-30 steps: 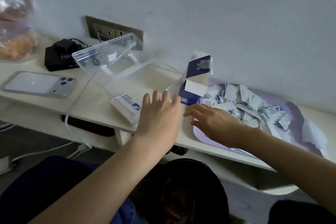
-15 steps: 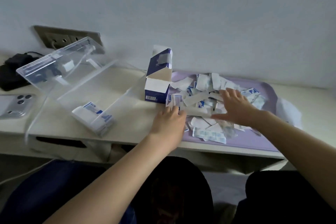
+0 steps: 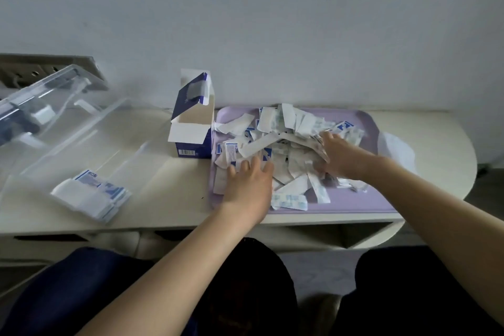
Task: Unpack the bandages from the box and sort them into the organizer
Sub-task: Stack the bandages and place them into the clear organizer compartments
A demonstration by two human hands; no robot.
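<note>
Left hand (image 3: 249, 185): palm down, fingers straight and spread, pressing on the near left edge of the heap and holding nothing.
Right hand (image 3: 338, 157): on the right side of the heap, fingers bent down among the wrappers; I cannot tell whether they grip any.
Bandages: a loose heap of white-and-blue paper-wrapped bandages (image 3: 283, 142) lying between and under both hands.
Direction of bandages: the strips point every way, with no shared long axis.
Tray: a flat lilac plastic tray (image 3: 368, 199) holds the heap.
Box: an open blue-and-white cardboard box (image 3: 191, 142) stands upright, touching the tray's left edge, flap raised.
Organizer: a clear plastic organizer with an open hinged lid (image 3: 90, 139), left of the box, its dividers running diagonally from near left to far right.
Sorted stack: a neat stack of wrapped bandages (image 3: 90, 194) at the organizer's near end.
Key relation: the organizer lies left of both hands, beyond the box, so the left hand is nearer and is probably better placed to carry bandages across.
</note>
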